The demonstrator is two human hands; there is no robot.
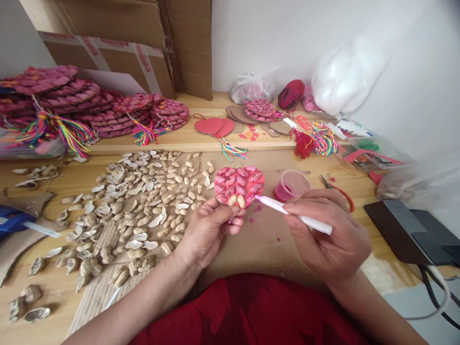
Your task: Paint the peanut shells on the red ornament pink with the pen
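My left hand grips the lower edge of a red round piece covered in peanut shells. Most of its shells are coloured pink; two near my thumb are plain tan. A white pen-like tool is pinched in my right hand. Its pink tip is at the right side of the piece, and whether it touches cannot be made out. Just behind the tool stands a clear cup with pink liquid in it.
Loose peanut shells cover the left side. Decorated stacks with tassels line the back shelf. Pliers lie right of the cup, near a black device. A blue glue gun is at far left.
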